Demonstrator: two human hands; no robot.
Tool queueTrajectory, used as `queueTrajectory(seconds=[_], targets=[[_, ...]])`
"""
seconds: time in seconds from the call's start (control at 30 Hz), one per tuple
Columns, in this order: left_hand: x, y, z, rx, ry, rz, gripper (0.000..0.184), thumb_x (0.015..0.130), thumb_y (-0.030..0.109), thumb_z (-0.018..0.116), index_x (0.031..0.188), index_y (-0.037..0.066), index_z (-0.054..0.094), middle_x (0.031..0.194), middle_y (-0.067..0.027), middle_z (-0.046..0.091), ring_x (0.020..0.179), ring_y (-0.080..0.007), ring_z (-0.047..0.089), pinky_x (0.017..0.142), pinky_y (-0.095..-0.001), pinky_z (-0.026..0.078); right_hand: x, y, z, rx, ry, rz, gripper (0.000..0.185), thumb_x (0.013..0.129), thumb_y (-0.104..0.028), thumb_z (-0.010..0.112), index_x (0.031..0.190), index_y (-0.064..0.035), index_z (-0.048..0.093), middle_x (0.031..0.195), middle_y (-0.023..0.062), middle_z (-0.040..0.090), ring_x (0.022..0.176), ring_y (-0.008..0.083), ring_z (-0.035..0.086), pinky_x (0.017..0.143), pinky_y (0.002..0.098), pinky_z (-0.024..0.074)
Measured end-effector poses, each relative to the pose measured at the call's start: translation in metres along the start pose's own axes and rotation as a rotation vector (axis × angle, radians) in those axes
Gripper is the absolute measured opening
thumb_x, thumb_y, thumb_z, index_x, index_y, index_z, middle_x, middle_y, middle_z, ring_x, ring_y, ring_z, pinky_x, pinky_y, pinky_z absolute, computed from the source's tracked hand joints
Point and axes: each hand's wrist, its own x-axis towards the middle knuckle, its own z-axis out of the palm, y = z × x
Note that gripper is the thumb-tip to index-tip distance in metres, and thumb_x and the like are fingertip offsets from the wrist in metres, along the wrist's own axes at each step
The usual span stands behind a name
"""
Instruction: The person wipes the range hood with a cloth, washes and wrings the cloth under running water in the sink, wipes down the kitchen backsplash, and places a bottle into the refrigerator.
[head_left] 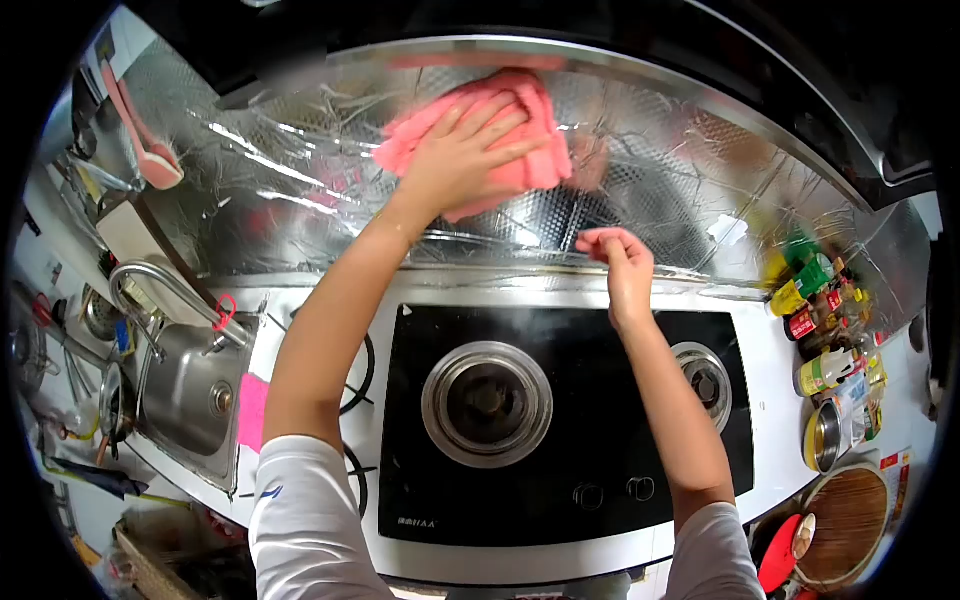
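Observation:
My left hand (465, 150) lies spread over a pink cloth (535, 110), pressing it flat against the shiny foil-covered wall (350, 200) behind the stove. The cloth's edges show all around the fingers. Lower and to the right, my right hand (620, 262) hovers near the foil's lower edge, above the back of the black gas stove (580, 400). Its fingers are curled with the thumb against them; whatever they might hold is too small to make out.
On the left are a steel sink (195, 400) with a curved faucet (165, 275) and a pink cloth (252, 412) at its edge. Two pot supports (365, 375) lie left of the stove. Bottles (820, 315) and a metal bowl (823, 437) line the right side. A dark hood overhangs the top.

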Motion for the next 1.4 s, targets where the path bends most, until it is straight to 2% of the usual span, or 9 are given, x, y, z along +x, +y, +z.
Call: queueTrajectory(seconds=[0.17,0.23,0.37,0.57,0.7,0.83,1.0,1.17,1.4], targets=[[0.02,0.01,-0.002,0.0,0.132,-0.449,0.066,0.077,0.058,0.059,0.129,0.017,0.052,0.121,-0.0097,0.055,0.122,-0.0297,0.043,0.103,-0.0504,0.026,-0.008,-0.009,-0.033,-0.008,0.016,-0.019,0.022,0.092,-0.009,0.045,0.087,0.002,0.064,0.091,0.011,0.067,0.082,0.016,0.063,0.079,0.0279,0.0467],[0.044,0.037,0.011,0.171,-0.069,-0.536,0.068,0.078,0.059,0.057,0.13,0.015,0.05,0.12,-0.01,0.055,0.116,-0.0304,0.046,0.099,-0.0523,0.028,-0.006,-0.012,-0.054,-0.046,0.021,-0.034,0.022,0.092,-0.009,0.046,0.088,0.0018,0.064,0.092,0.0102,0.067,0.086,0.0146,0.061,0.081,0.0268,0.0446],[0.087,0.079,0.044,0.01,0.044,-0.153,0.076,0.078,0.064,0.053,0.138,0.019,0.041,0.125,-0.0028,0.052,0.116,-0.0254,0.047,0.097,-0.0509,0.031,0.006,-0.017,-0.067,-0.187,0.123,-0.244,0.017,0.092,-0.008,0.05,0.098,0.0012,0.062,0.103,0.0044,0.063,0.095,0.0116,0.056,0.088,0.0255,0.0416],[0.07,0.068,0.053,-0.24,-0.127,0.304,0.068,0.082,0.059,0.05,0.138,0.022,0.041,0.136,-0.0026,0.046,0.13,-0.0207,0.038,0.106,-0.0461,0.028,0.017,-0.017,-0.054,-0.393,0.216,-0.465,0.018,0.081,-0.006,0.056,0.097,-0.0049,0.063,0.116,0.0117,0.057,0.113,0.025,0.05,0.098,0.035,0.035],[0.006,0.012,0.025,0.103,-0.149,-0.34,0.066,0.079,0.052,0.058,0.132,0.015,0.047,0.136,-0.0071,0.045,0.124,-0.0283,0.042,0.105,-0.0485,0.026,-0.005,-0.025,-0.088,-0.515,0.149,-0.486,0.013,0.08,-0.002,0.055,0.09,-0.0033,0.064,0.114,0.0125,0.058,0.11,0.0268,0.053,0.097,0.0347,0.0368],[0.074,0.07,0.027,0.318,-0.292,-0.535,0.079,0.074,0.058,0.058,0.136,0.013,0.042,0.135,-0.0069,0.045,0.127,-0.0342,0.035,0.106,-0.0489,0.022,-0.016,-0.028,-0.134,-0.45,0.175,-0.391,0.01,0.08,-0.001,0.055,0.085,-0.0016,0.064,0.113,0.013,0.059,0.107,0.0259,0.054,0.095,0.0343,0.0391],[0.166,0.142,0.074,0.153,0.091,-0.235,0.076,0.075,0.061,0.056,0.133,0.014,0.046,0.135,-0.0049,0.046,0.127,-0.0276,0.036,0.106,-0.0503,0.021,-0.029,-0.029,-0.198,-0.439,0.209,-0.344,0.01,0.082,-0.001,0.055,0.086,-0.0016,0.064,0.113,0.013,0.059,0.108,0.0256,0.054,0.095,0.0338,0.0388],[0.229,0.214,0.107,-0.091,-0.121,-0.195,0.068,0.081,0.055,0.054,0.134,0.013,0.045,0.137,-0.0038,0.045,0.125,-0.0239,0.04,0.105,-0.0483,0.026,-0.036,-0.01,-0.258,-0.326,0.301,-0.221,0.01,0.082,0.0,0.054,0.086,-0.0016,0.064,0.112,0.0115,0.059,0.107,0.0232,0.054,0.095,0.0316,0.0385],[0.212,0.245,0.146,-0.059,-0.093,0.437,0.055,0.086,0.031,0.05,0.136,0.011,0.041,0.141,-0.004,0.041,0.133,-0.021,0.033,0.111,-0.045,0.022,-0.059,-0.008,-0.27,-0.255,0.326,-0.125,0.012,0.085,0.0,0.052,0.083,0.0002,0.063,0.106,0.0097,0.06,0.101,0.0193,0.055,0.09,0.0277,0.0399]])
